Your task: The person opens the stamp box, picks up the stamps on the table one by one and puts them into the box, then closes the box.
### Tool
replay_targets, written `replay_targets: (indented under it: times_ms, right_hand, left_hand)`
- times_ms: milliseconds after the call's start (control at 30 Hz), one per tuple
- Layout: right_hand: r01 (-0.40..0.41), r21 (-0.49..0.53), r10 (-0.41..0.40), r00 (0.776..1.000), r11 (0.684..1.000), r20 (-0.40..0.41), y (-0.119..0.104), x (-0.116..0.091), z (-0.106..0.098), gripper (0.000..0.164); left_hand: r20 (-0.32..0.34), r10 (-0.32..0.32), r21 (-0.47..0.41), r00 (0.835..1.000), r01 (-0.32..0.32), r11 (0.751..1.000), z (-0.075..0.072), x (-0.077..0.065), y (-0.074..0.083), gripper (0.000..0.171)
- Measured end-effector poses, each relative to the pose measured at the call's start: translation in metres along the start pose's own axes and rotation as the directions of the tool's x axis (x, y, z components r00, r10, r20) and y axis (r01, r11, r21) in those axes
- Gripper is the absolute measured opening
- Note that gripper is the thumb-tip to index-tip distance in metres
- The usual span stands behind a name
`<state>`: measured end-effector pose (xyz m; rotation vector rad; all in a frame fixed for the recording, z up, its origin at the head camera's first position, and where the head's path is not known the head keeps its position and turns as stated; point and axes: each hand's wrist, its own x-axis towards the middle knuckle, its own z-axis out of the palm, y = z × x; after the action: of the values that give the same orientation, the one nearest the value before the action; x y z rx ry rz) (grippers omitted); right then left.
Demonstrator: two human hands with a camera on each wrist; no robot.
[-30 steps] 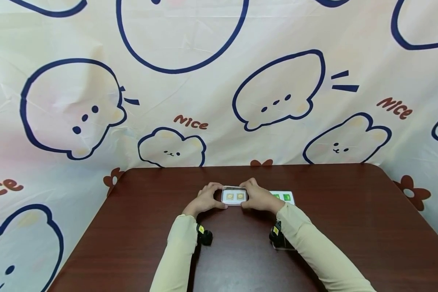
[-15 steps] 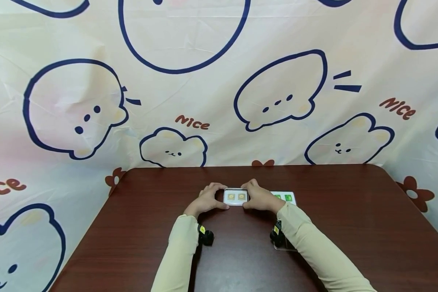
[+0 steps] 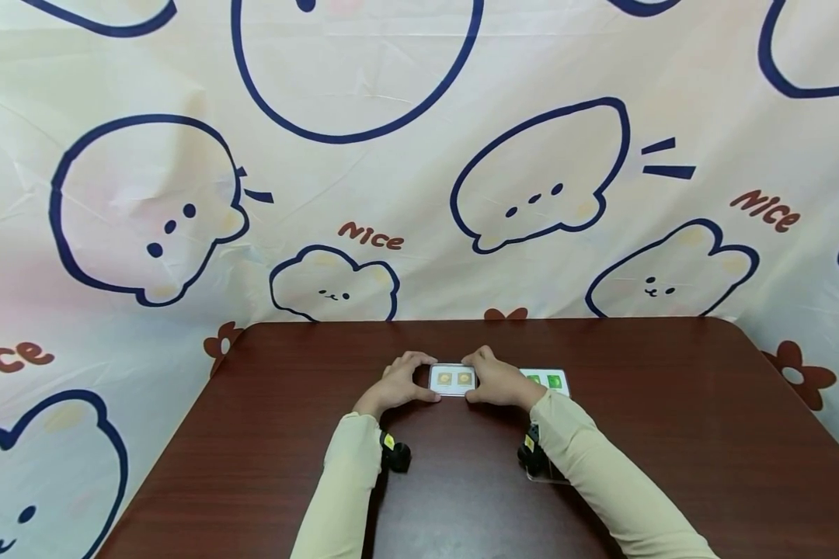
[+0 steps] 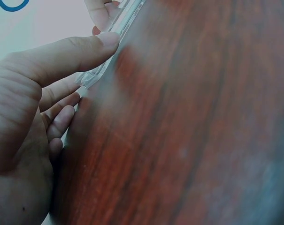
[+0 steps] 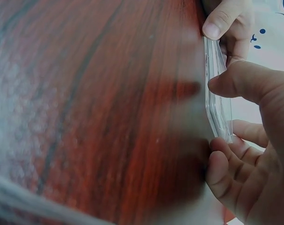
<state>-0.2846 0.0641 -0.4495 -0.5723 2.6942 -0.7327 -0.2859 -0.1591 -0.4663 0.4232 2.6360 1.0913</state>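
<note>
A flat clear plastic case [image 3: 452,380] with a white card and two gold-coloured pieces inside lies at the far middle of the table. My left hand [image 3: 397,383] holds its left end, thumb on the near edge and fingers at the far edge. My right hand [image 3: 498,379] grips the right end the same way. In the left wrist view the thumb of the left hand [image 4: 38,89] presses the edge of the case [image 4: 100,70]. From the right wrist, the layered clear edge of the case [image 5: 214,101] shows beside the right hand [image 5: 259,126].
A white card-like piece with green squares [image 3: 554,381] lies just right of my right hand, partly hidden by it. A clear-edged item [image 3: 549,479] sits under the right wrist camera, mostly covered. The brown table [image 3: 287,450] ends at a patterned cloth [image 3: 419,178].
Both hands keep their hold on the case. The clear band along its far edge looks thinner than a second ago. The whole head view has shifted slightly.
</note>
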Motion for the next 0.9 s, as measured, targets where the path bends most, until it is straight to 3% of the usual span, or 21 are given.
replay_targets:
  times_ms: [633,900]
  right_hand:
    - [-0.009,-0.012,0.01,1.0,1.0,0.004,0.0009,-0.0011,-0.0019,0.068]
    - [0.001,0.046,-0.002,0.999,0.999,0.036,-0.0006,-0.0071,-0.0066,0.076]
  left_hand:
    - [-0.001,0.008,0.016,1.0,-0.008,1.0,0.0011,0.0011,0.0004,0.069]
    - [0.003,0.007,0.026,1.0,-0.007,1.0,0.0009,-0.0009,0.0023,0.072]
